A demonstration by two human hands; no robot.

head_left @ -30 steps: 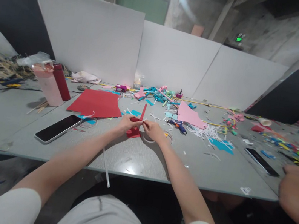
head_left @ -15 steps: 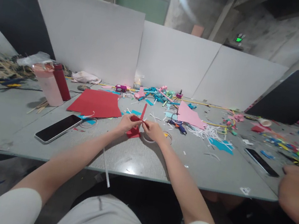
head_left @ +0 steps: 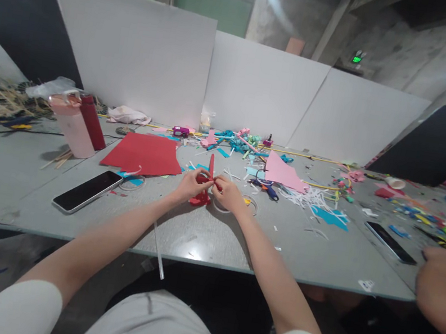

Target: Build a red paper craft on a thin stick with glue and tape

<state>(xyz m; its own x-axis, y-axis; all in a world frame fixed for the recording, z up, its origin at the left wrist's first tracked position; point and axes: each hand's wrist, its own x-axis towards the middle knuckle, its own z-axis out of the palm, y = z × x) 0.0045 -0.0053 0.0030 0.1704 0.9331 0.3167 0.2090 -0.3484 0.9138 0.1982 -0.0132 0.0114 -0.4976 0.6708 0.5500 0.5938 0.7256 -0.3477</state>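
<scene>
My left hand [head_left: 193, 185] and my right hand [head_left: 225, 191] meet at mid-table, fingertips pinched together. Between them is a strip of red paper [head_left: 212, 164], one end of which sticks up past the fingers; the gripped part is mostly hidden. Just below the fingers lies more folded red paper [head_left: 199, 199] on the table. Beside my right hand a roll of tape [head_left: 251, 206] lies flat, partly behind the wrist. A large red sheet [head_left: 143, 154] rests to the left of my left hand.
At left are a phone [head_left: 87, 192], a pink bottle [head_left: 73, 128] and a red bottle [head_left: 92, 123]. To the right lie a pink sheet [head_left: 284, 173], a glue gun [head_left: 267, 188], white paper strips [head_left: 307, 199] and another phone [head_left: 390, 242]. Another person's arm [head_left: 444, 289] rests at the right edge.
The upright end of the red strip has shifted slightly left and my left fingers have moved up a little. The folded red paper below has changed shape slightly.
</scene>
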